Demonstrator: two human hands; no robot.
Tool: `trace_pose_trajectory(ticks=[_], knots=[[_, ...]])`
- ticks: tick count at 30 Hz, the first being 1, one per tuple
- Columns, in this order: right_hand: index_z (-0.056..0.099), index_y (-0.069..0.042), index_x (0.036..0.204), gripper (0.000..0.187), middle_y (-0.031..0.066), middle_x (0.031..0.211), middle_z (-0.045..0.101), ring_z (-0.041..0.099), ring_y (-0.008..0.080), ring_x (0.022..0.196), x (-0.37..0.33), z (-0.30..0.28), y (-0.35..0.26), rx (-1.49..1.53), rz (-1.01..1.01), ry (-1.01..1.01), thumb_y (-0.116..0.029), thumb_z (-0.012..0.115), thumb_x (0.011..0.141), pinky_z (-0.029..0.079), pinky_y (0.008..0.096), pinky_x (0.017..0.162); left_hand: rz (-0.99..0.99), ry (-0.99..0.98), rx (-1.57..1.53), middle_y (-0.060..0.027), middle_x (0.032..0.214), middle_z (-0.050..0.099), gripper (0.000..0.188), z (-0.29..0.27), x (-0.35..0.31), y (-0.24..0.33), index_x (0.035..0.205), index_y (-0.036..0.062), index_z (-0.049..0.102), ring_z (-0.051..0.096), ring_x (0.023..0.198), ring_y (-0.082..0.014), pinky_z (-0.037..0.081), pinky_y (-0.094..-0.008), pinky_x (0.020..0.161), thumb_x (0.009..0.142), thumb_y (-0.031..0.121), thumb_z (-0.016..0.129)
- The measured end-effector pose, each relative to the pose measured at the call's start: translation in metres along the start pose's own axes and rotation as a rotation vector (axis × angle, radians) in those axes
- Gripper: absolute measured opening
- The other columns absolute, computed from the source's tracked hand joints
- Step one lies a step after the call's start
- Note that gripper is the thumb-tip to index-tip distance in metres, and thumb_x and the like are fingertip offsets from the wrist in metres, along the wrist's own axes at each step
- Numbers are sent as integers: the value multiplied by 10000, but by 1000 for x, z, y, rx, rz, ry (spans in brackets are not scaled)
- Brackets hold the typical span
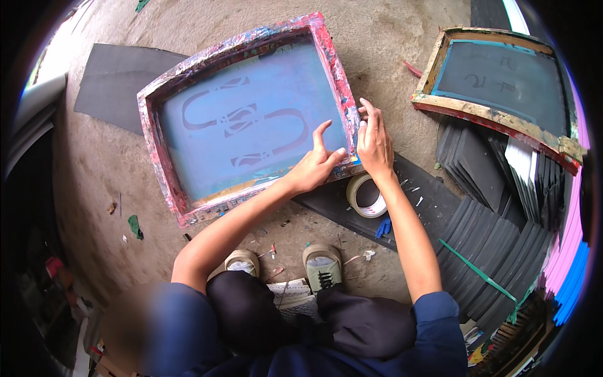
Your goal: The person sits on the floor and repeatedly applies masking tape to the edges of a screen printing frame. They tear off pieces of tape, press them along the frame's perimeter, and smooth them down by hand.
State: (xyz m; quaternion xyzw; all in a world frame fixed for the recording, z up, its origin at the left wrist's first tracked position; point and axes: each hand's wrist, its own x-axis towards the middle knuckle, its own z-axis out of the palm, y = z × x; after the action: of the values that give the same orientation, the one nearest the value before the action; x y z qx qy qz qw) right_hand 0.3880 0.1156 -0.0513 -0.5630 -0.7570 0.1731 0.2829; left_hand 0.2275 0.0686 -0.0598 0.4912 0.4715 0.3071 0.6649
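Note:
A silk-screen printing frame, its wood crusted with red, pink and blue paint, lies tilted before me. Curved strap-like shapes show in its blue mesh. My left hand is over the near right corner of the frame, index finger raised and thumb apart; its other fingers are partly hidden. My right hand rests against the outer right side, fingers stretched out along the wood. I see nothing held in either hand. Below the right wrist lies a roll of masking tape, partly covered by my forearm.
A second, smaller screen frame sits at the upper right on stacked black sheets. More black sheets, tied with green string, stand at right. Dark sheets lie beneath the large frame, and a blue scrap lies near the tape.

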Motion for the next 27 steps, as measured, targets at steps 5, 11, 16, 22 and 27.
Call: trace_pose_trajectory(ticks=[5,11,16,22,27], knots=[[384,-69,1260,448,141,1029,533,567,323,930,1,0,0,-29,-33,7,-9,451,821,480,415,745,-126,-40,188,-229,924,611,761,5,10,18,1372,43,-112,594,841,-335,432,-391,781,936,345,433],[387,-77,1257,433,138,1010,537,570,328,909,0,0,0,-47,-2,-9,-20,437,830,483,420,734,-71,-128,232,-330,1238,447,801,14,-16,22,1371,87,-244,430,1197,-399,300,-417,1042,944,352,380],[385,-77,1258,424,137,1000,545,573,326,903,0,1,1,-51,19,-9,-28,431,840,483,420,738,195,-188,544,-274,1276,433,736,14,-32,33,1410,77,-132,407,1179,-441,314,-444,1018,942,318,383],[380,-72,1265,432,141,1004,555,579,323,906,-3,0,4,-42,47,-3,-24,436,840,483,416,746,144,-66,315,-221,1209,533,722,-28,-27,24,1419,146,-125,554,1055,-380,400,-399,953,944,252,410],[380,-70,1265,440,141,1008,559,584,320,908,-6,0,-1,-35,77,-28,-18,447,833,484,417,741,111,-256,69,-211,1302,457,734,-32,-27,-5,1382,130,-246,499,1148,-265,333,-369,1006,976,316,336]])
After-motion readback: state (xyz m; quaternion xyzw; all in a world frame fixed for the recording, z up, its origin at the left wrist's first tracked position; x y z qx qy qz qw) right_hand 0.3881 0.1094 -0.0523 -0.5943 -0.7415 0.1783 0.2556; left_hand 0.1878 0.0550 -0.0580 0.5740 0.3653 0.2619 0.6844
